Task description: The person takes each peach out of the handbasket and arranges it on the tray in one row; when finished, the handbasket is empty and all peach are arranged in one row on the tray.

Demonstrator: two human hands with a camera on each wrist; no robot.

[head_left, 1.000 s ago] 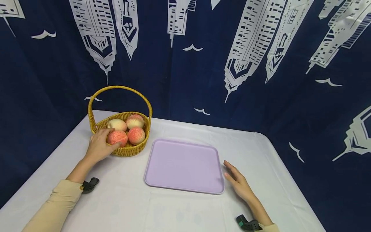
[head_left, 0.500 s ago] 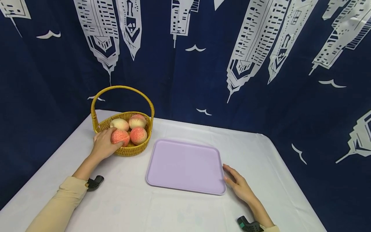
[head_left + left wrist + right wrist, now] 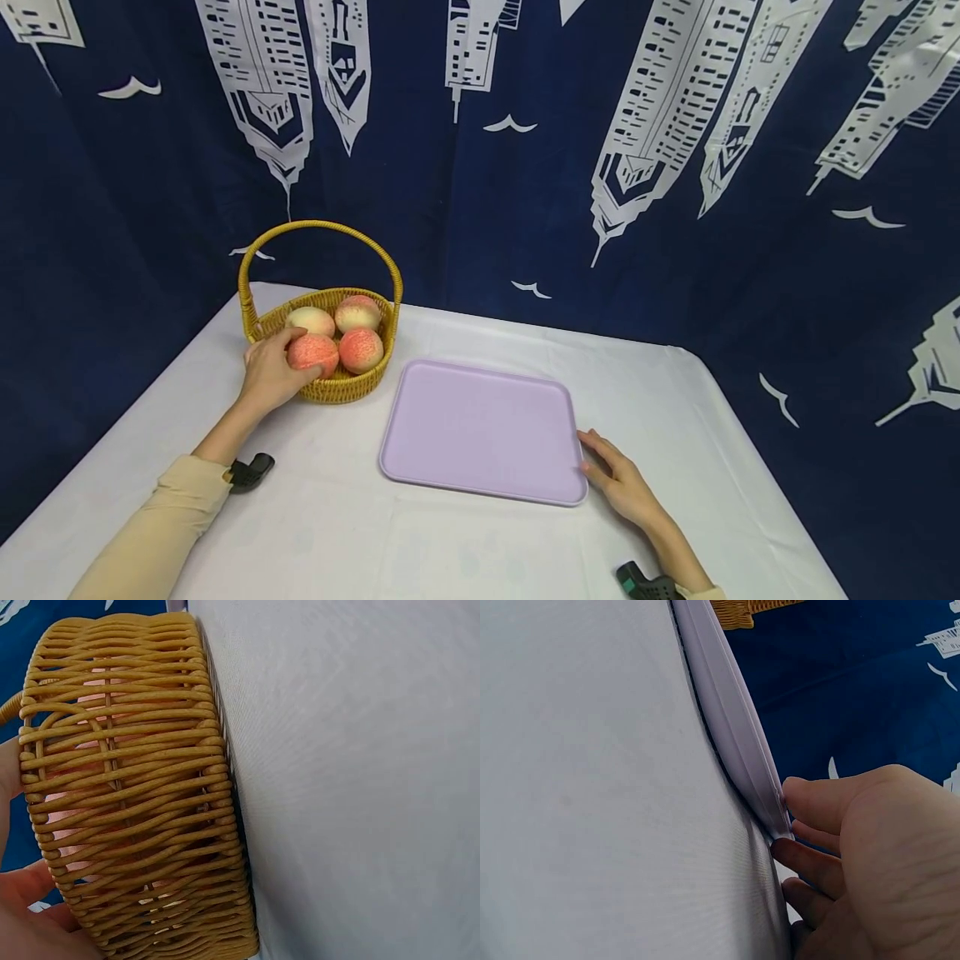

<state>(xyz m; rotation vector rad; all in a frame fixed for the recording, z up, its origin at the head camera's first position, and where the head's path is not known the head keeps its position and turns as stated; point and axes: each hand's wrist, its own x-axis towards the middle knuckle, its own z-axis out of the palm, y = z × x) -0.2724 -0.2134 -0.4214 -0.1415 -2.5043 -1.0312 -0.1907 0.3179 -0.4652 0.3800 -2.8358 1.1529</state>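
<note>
In the head view my left hand reaches over the near left rim of a yellow wicker basket. Its thumb and fingers hold a red-pink peach from both sides. Beside that peach lie another reddish one and two paler peaches, all inside the basket. The left wrist view shows the woven basket side close up, hiding most of the held fruit. My right hand is at the right edge of a lilac tray, fingers loosely extended, the thumb tip at the rim in the right wrist view.
A white cloth covers the table. Behind it hangs a dark blue curtain printed with white buildings and birds. The basket's tall arched handle rises above the fruit. A black band sits on each wrist.
My right hand has come in from just beside the tray to its right edge. The left hand stays around the same peach. The whole view has shifted slightly.
</note>
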